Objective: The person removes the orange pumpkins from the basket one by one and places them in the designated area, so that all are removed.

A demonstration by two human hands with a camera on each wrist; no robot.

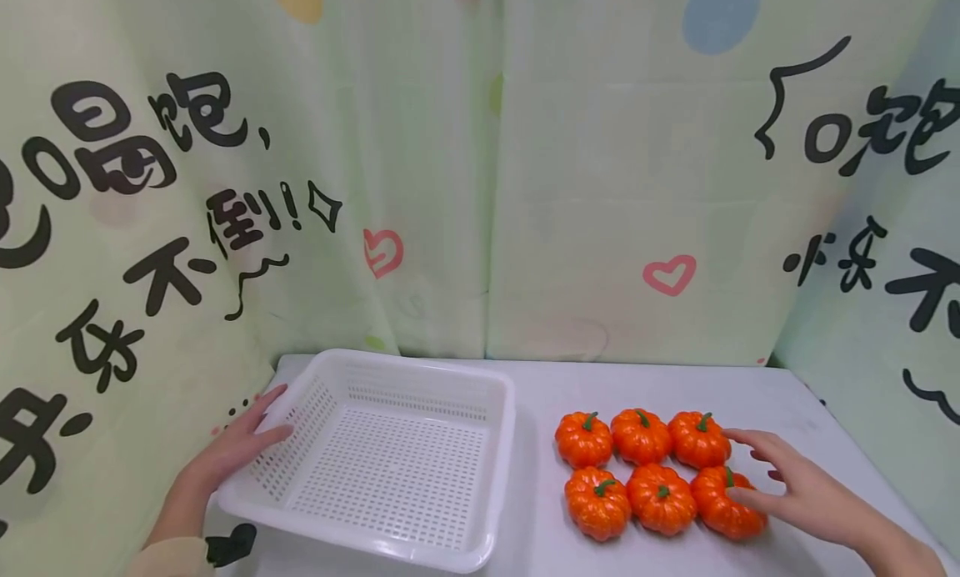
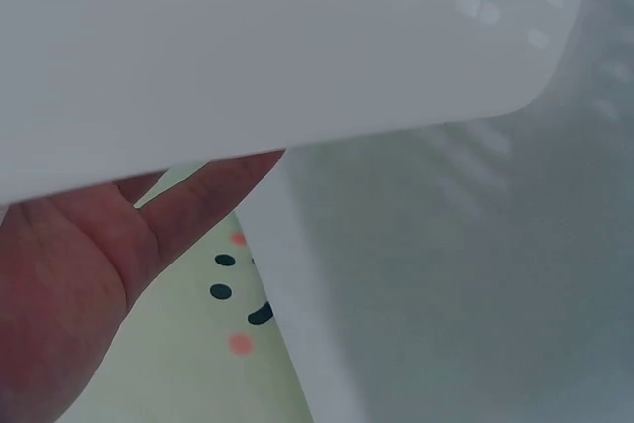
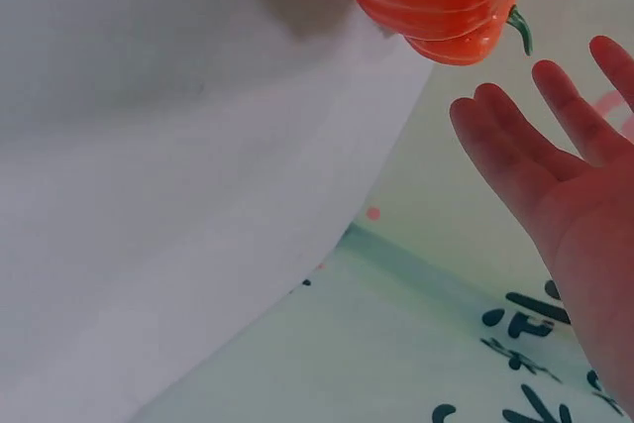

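Note:
My left hand [image 1: 243, 444] rests at the left rim of a white plastic basket [image 1: 491, 477] with perforated walls and bottom. Its fingers look straight, the thumb reaching over the rim. In the left wrist view the basket's smooth edge [image 2: 248, 76] hides the fingertips of that hand [image 2: 89, 274]. Small orange pumpkins [image 1: 662, 499] with green stems sit right of the basket in two rows of three. Fingers spread, my right hand [image 1: 806, 485] is beside the right end of the rows. Its thumb overlaps the front right pumpkin [image 1: 731, 514]; its fingertips are close to the back right pumpkin [image 1: 697, 439].
Basket and pumpkins stand on a white table [image 1: 540, 393]. A pale green curtain [image 1: 570, 227] with black lettering and hearts surrounds the table at the back and both sides. A strip of table lies between the basket and the pumpkins.

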